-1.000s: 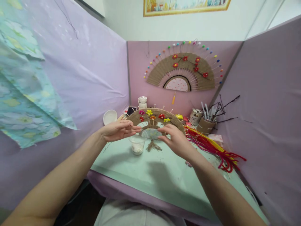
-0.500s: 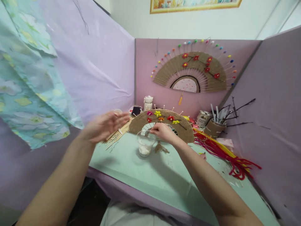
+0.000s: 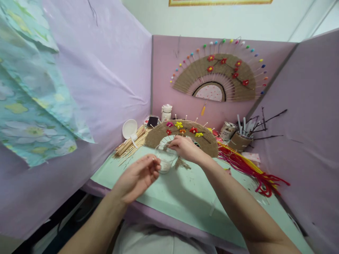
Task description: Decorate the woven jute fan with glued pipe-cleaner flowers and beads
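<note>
My right hand [image 3: 186, 148] pinches the rim of a clear plastic cup [image 3: 164, 158], which has small white bits in its bottom. Just left of the cup is my left hand [image 3: 139, 176], palm turned inward, fingers curled and thumb against the index finger. A tiny pale speck shows at its fingertips, too small to name. Behind the cup stands a half-round fan [image 3: 156, 135] wrapped in brown twine, with red, orange, yellow and magenta flowers and white-tipped sticks. Its middle is partly hidden by my right hand. A twine tassel [image 3: 182, 163] lies beside the cup.
Thin bamboo sticks [image 3: 129, 146] and a white round lid [image 3: 129, 129] are at the left. A white jar [image 3: 166, 113] stands behind. Red and yellow pipe cleaners [image 3: 254, 173] and a brown holder [image 3: 239, 141] are right. A larger fan [image 3: 190, 76] hangs on the pink panel.
My left hand has come down and right, from above the sticks to beside the cup, its fingers now curled. The white lid has come into view. My right hand stays at the rim.
</note>
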Available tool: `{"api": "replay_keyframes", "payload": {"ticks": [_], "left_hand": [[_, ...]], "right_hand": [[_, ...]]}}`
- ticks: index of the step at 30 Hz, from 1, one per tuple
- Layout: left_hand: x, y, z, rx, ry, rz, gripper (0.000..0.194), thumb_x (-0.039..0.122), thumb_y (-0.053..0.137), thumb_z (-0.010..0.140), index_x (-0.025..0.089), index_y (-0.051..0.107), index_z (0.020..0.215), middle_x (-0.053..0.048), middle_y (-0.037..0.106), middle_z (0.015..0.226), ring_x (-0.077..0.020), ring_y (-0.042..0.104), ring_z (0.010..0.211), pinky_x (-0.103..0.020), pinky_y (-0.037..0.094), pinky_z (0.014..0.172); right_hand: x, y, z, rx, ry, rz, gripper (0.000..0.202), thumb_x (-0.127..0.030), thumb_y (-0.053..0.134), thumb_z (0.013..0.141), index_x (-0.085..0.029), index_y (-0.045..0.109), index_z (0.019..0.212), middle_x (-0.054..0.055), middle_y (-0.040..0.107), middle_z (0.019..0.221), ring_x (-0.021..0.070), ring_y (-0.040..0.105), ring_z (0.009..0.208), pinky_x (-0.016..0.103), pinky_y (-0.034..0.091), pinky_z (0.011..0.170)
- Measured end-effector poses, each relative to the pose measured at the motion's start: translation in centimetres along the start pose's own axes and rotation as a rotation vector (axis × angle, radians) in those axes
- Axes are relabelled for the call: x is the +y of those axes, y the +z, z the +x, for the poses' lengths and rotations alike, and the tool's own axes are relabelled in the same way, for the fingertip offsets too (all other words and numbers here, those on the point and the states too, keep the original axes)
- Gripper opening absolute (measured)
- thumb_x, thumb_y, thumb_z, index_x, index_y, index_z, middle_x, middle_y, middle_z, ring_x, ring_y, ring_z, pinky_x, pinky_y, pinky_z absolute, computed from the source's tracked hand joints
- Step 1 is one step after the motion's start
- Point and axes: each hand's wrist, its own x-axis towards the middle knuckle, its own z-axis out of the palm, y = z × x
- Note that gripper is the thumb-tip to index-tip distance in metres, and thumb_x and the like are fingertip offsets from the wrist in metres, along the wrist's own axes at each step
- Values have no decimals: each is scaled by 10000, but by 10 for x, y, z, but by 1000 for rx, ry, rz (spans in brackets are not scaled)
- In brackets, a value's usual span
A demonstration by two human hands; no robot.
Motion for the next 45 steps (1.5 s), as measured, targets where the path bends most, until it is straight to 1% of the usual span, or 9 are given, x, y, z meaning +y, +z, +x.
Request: {"api": "replay_keyframes", "payload": {"ticks": [5, 10, 14, 17, 23, 28, 34, 39, 45], "left_hand": [[-53, 16, 25, -85, -208, -153, 63, 150, 706, 801, 118, 652, 794, -44, 573, 796, -67, 542, 651, -142, 447, 558], [-90, 27, 56, -60, -356, -156, 70, 99, 628, 842, 93, 634, 772, -36, 540, 739, -57, 523, 587, -130, 409, 498], [-115, 36, 82, -60, -376, -115, 119, 86, 576, 871, 89, 630, 765, -36, 552, 716, -60, 532, 574, -131, 417, 489], [-131, 45, 98, -82, -373, -94, 119, 76, 575, 869, 87, 630, 765, -35, 557, 697, -62, 535, 560, -134, 422, 482], [-150, 57, 120, -84, -346, -39, 78, 45, 603, 842, 80, 631, 778, -43, 577, 690, -62, 546, 546, -131, 435, 472], [-157, 58, 133, -67, -362, -66, 108, -11, 602, 819, 96, 613, 803, -40, 587, 704, -49, 556, 560, -103, 451, 488], [-167, 66, 147, -78, -417, -79, 147, -38, 569, 814, 107, 593, 799, -27, 572, 686, -42, 529, 533, -94, 434, 455], [-172, 77, 157, -108, -395, 2, 151, -50, 543, 819, 82, 604, 778, -42, 577, 667, -48, 538, 530, -94, 418, 447], [-173, 76, 160, -95, -381, 44, 130, -17, 616, 815, 98, 597, 756, -37, 573, 679, -45, 531, 540, -89, 410, 445]], "right_hand": [[8, -15, -28, 174, 30, 111, 123, -212, 657, 857, -190, 732, 761, 31, 672, 799, 160, 591, 741, 272, 389, 693], [42, -36, -110, 264, 187, 109, 133, -300, 615, 892, -197, 695, 921, 41, 668, 887, 173, 600, 766, 286, 435, 707], [84, -33, -187, 126, 450, -57, 234, -327, 641, 847, -180, 687, 1022, 98, 680, 997, 249, 625, 921, 338, 449, 797], [106, -15, -219, 10, 668, -153, 414, -339, 703, 798, -132, 664, 1154, 169, 649, 1111, 318, 603, 1055, 377, 434, 877], [114, 22, -222, 1, 764, -211, 347, -319, 697, 816, -96, 666, 1080, 189, 632, 1050, 324, 605, 1010, 356, 430, 856], [119, 23, -232, 139, 763, -93, 213, -297, 576, 893, -124, 686, 950, 150, 652, 943, 272, 638, 899, 331, 445, 802], [127, 13, -258, 452, 681, 532, 361, -477, 568, 870, -166, 701, 996, 114, 720, 976, 272, 648, 879, 359, 492, 749], [121, 24, -252, 665, 732, 1099, 433, -581, 632, 794, -185, 704, 953, 108, 730, 961, 226, 656, 773, 323, 522, 637], [109, 34, -235, 674, 738, 1193, 390, -566, 645, 777, -186, 670, 865, 55, 687, 730, 190, 608, 609, 293, 481, 523]]}}
